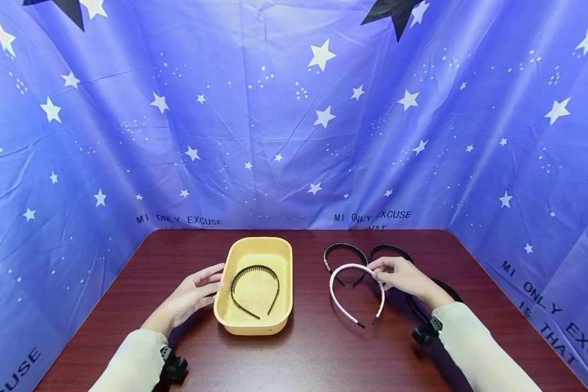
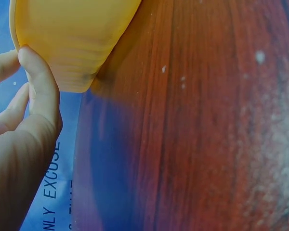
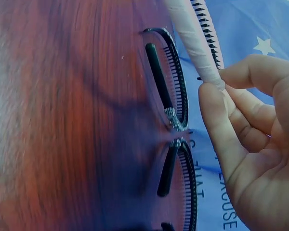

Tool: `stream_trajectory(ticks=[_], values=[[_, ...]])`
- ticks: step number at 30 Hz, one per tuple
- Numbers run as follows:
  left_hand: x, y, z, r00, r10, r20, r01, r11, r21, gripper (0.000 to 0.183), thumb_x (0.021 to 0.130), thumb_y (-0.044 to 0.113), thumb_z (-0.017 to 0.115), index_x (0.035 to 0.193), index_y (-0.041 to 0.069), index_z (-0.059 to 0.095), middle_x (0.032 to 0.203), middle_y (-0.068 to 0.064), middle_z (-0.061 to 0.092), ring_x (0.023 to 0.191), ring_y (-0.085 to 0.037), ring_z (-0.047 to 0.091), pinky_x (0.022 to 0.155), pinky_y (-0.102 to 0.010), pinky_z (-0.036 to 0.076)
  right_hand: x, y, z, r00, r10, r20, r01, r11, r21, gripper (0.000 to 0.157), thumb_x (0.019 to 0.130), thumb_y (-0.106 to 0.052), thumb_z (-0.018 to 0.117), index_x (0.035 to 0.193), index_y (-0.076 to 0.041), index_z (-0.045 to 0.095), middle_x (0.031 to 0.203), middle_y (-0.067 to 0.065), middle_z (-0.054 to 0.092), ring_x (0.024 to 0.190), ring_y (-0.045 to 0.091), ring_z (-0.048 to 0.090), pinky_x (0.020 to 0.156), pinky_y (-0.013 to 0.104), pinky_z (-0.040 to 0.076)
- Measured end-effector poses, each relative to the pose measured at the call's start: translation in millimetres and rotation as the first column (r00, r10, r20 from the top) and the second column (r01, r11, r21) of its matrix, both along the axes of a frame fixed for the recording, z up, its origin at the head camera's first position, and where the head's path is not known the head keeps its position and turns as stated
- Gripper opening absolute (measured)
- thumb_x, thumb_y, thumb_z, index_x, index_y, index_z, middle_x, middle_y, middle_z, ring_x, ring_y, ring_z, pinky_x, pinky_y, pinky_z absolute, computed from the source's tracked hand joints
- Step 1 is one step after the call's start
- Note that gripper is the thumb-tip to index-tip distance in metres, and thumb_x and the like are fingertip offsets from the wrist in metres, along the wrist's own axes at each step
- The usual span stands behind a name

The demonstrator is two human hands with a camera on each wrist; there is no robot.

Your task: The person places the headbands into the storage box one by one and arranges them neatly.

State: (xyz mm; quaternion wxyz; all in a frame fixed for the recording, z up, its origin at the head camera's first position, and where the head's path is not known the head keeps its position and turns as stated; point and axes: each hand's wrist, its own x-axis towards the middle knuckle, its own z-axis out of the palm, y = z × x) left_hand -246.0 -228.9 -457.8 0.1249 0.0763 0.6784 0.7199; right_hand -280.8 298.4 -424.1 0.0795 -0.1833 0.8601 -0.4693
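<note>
A yellow plastic tray (image 1: 255,329) stands left of centre on the table, with a black toothed headband (image 1: 256,268) lying in it. My left hand (image 1: 188,299) is at the tray's left side, fingertips on the rim; in the left wrist view its thumb (image 2: 41,82) bends against the outer wall. To the right, my right hand (image 1: 402,277) pinches a pale pink wrapped headband (image 1: 334,294) by one side, between thumb and fingers. In the right wrist view the pink band (image 3: 190,33) appears raised off the table, while its far part is cut off.
Behind the pink band lie two black headbands, one on the left (image 1: 345,246) and one on the right (image 1: 389,249). Another black headband (image 1: 448,288) is partly hidden by the right forearm. A starry blue cloth (image 1: 274,136) hangs around the dark red table (image 1: 304,359).
</note>
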Motion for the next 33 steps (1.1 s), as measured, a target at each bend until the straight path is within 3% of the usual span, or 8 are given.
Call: stream_trajectory(ticks=[14,21,33], values=[[0.4,0,-0.1,1.0,-0.013,-0.017,0.013,1.0,-0.006,0.066,0.098,0.005,0.062,0.155,-0.002,0.029,0.142,-0.029,0.044,0.111,-0.018,0.062,0.092,-0.037,0.054,-8.6,-24,-1.0,1.0,0.011,-0.001,-0.011,0.999,-0.041,0.025,0.094,-0.006,0.064,0.116,0.006,0.067,0.101,0.024,0.065,0.078,0.026,0.067,0.066,0.036,0.06],[0.4,0,0.5,1.0,-0.007,-0.005,0.007,1.0,0.001,0.066,0.098,0.005,0.063,0.155,-0.002,0.03,0.142,-0.028,0.045,0.111,-0.019,0.062,0.091,-0.036,0.054,-11.3,-34,2.8,0.999,0.032,0.009,-0.031,0.999,-0.039,0.027,0.094,-0.007,0.063,0.118,0.005,0.065,0.103,0.025,0.065,0.089,0.037,0.066,0.068,0.036,0.06],[1.4,1,1.3,1.0,-0.018,-0.011,0.018,0.999,0.03,0.067,0.098,0.004,0.063,0.155,-0.003,0.028,0.144,-0.03,0.043,0.114,-0.022,0.061,0.093,-0.038,0.054,-13.7,-54,3.8,0.997,0.077,0.018,-0.075,0.992,-0.102,0.027,0.094,-0.004,0.062,0.118,0.007,0.066,0.101,0.026,0.065,0.085,0.031,0.067,0.069,0.037,0.061]])
